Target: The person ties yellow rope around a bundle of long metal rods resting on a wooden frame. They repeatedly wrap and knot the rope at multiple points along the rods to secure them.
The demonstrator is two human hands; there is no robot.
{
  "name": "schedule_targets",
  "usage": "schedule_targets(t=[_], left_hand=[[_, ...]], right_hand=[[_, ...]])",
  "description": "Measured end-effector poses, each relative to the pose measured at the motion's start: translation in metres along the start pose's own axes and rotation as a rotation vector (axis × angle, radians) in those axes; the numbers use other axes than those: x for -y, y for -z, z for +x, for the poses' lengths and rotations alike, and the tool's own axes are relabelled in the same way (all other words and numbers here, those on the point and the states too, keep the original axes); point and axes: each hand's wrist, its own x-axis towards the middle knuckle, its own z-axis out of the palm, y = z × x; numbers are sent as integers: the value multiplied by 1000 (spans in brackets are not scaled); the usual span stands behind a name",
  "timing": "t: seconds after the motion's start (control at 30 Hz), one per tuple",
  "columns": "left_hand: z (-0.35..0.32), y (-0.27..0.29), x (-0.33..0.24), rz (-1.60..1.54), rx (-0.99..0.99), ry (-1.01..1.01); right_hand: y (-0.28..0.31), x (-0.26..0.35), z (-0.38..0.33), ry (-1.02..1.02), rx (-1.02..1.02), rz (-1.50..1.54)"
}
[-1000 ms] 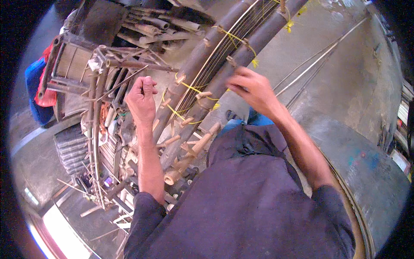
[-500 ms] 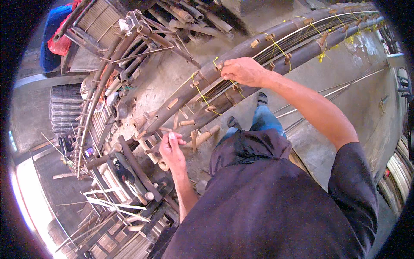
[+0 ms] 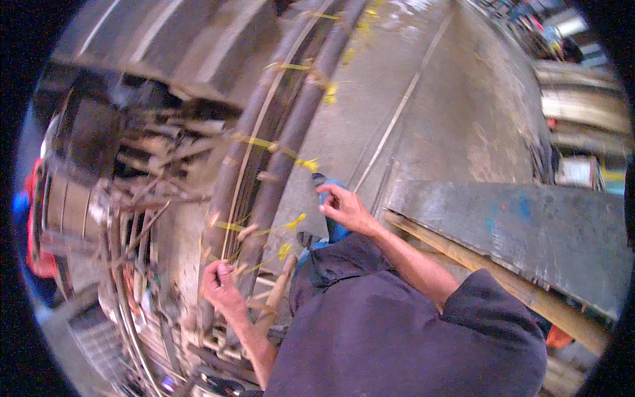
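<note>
The left hand [image 3: 221, 288] grips the near end of 2 long bamboo poles [image 3: 278, 152] to steady them on the floor [image 3: 430, 119]; the right hand [image 3: 344, 208], fingers curled, hovers beside a yellow tie [image 3: 296, 223].

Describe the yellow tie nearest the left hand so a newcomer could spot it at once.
Start at the bundle of long brown poles running up the middle of the view. Follow it down to the left hand gripping its lower end. The yellow tie sits just right of that hand, the lowest of several along the poles.
</note>
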Motion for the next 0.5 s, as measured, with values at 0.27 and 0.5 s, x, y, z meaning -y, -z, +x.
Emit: schedule_targets(t=[0.27,0.5], left_hand=[[123,-156,-126,75,263,-340],[205,-420,-193,199,312,-731]], right_hand=[[194,-194,21,-353,-577,-41],[228,-591,159,-857,-562,-483]])
